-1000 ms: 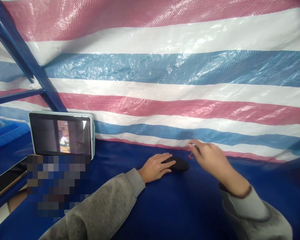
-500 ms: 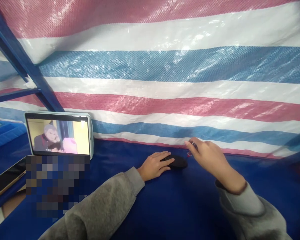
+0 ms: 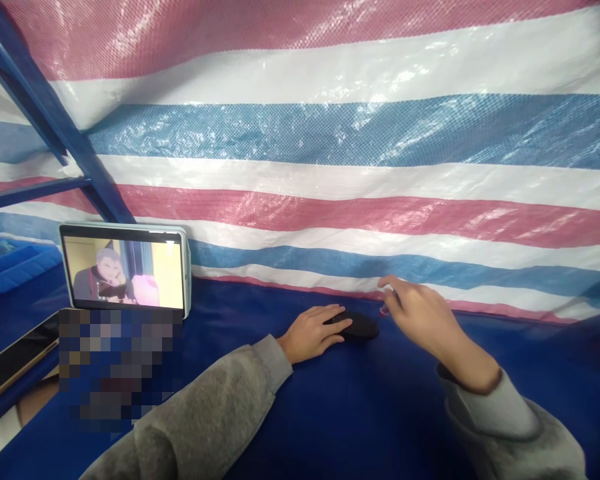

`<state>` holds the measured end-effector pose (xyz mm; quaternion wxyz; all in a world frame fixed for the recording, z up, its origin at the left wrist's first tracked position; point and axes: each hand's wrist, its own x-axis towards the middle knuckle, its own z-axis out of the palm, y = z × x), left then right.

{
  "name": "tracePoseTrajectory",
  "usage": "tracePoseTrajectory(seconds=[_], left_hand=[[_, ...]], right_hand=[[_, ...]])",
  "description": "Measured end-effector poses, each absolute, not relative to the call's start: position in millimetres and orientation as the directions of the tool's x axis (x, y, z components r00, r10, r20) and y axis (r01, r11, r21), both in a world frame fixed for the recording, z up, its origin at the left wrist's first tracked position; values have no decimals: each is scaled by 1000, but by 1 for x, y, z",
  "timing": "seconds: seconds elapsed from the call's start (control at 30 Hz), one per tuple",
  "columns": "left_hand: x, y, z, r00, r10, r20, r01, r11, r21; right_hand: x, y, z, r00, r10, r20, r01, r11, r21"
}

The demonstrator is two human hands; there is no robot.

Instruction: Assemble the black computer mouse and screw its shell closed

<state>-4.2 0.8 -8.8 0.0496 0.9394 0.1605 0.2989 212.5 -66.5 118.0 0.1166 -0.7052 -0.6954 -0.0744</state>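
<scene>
Our left hand point(image 3: 311, 333) rests on a black oval object point(image 3: 364, 325); a small pink item point(image 3: 383, 311) shows at our right hand point(image 3: 425, 317).

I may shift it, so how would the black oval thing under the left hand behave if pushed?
The black oval thing lies low and broad, so probably won't tip or roll. Its even outline beside the left hand suggests it's stiff. On the smooth-looking blue tabletop, it might slide.
</scene>
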Motion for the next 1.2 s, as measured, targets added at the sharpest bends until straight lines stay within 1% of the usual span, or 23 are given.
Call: tracePoseTrajectory(seconds=[0.13,0.27,0.37,0.57,0.7,0.87,1.07,1.2], left_hand=[[-4,1,-9,771,331,544,275,-944,184],[-4,0,-9,776,338,532,281,-941,189],[-4,0,-8,776,346,527,282,-938,200],[-4,-1,-6,773,351,529,278,-936,215],[-4,-1,-7,769,354,532,279,-935,219],[-4,0,-7,772,349,532,275,-937,216],[-4,1,-9,780,357,514,282,-934,221],[-4,1,-10,776,364,515,283,-931,232]], right_hand=[[212,-66,118,60,965,254,998,-49,-48],[213,-67,116,63,956,285,998,-63,-8],[215,-66,115,24,951,307,999,-16,-29],[214,-66,115,56,958,281,993,-25,-112],[213,-66,115,31,958,286,995,-3,-101],[213,-65,113,38,962,270,991,-1,-136],[211,-66,113,8,948,317,996,21,-88],[212,-65,111,29,953,302,996,-3,-86]])
